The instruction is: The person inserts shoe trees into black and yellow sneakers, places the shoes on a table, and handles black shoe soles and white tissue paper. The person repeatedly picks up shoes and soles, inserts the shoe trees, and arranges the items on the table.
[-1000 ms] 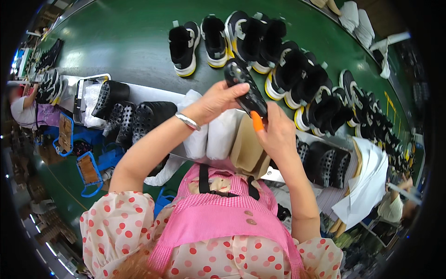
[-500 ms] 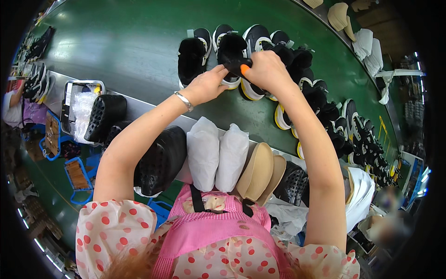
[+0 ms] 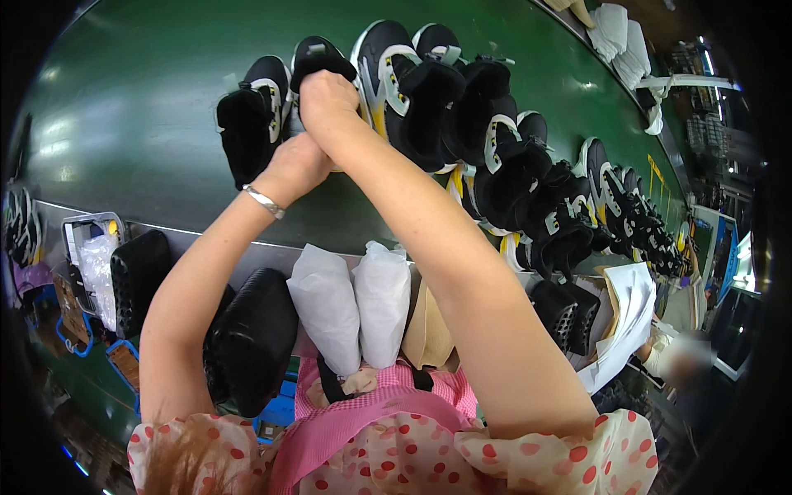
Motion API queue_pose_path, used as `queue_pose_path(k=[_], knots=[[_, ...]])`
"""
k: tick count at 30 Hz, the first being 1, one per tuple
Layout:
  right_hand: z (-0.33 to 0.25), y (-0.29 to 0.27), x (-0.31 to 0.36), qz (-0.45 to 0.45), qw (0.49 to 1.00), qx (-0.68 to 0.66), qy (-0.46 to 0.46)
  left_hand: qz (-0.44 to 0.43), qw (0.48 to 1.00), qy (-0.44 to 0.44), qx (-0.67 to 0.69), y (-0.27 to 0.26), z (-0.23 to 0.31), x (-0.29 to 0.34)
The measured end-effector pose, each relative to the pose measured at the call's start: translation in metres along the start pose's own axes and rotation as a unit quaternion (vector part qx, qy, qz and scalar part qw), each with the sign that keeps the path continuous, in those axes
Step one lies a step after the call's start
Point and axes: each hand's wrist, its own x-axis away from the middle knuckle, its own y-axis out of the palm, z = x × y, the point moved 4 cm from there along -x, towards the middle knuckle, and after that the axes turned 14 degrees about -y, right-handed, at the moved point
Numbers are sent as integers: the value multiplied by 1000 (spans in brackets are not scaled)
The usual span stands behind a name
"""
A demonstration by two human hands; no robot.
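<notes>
A black-and-white shoe (image 3: 320, 51) stands on the green work table, second from the left end of a row. My right hand (image 3: 328, 101) reaches into its opening with bent knuckles, and the fingers are hidden there. Just below, my left hand (image 3: 297, 165) is curled at the shoe's heel, its fingertips covered by my right wrist. Left of my hands, a similar shoe (image 3: 254, 120) has its black fleecy lining folded out. Another shoe (image 3: 388, 74) stands close on the right. The black piece seen earlier between my hands is out of sight.
More shoes (image 3: 528, 173) run along the table (image 3: 157, 91) to the right. At the near edge are white-wrapped forms (image 3: 326, 301), a beige curved piece (image 3: 427, 334), black studded blocks (image 3: 256, 330) and a tray with clear plastic (image 3: 99, 264). A blurred person (image 3: 685, 363) is at far right.
My view has shifted, so the row appears further right. The right hand went from pinching a black piece over the shoe to reaching inside it; the left moved to the heel.
</notes>
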Motion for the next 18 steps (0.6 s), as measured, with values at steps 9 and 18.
queue_pose_path(k=[9, 18], knots=[[1, -21, 20, -18, 997, -16, -79, -18, 994, -31, -102, -20, 17, 4], [114, -112, 250, 171, 979, 113, 7, 124, 982, 116, -84, -85, 118, 33]])
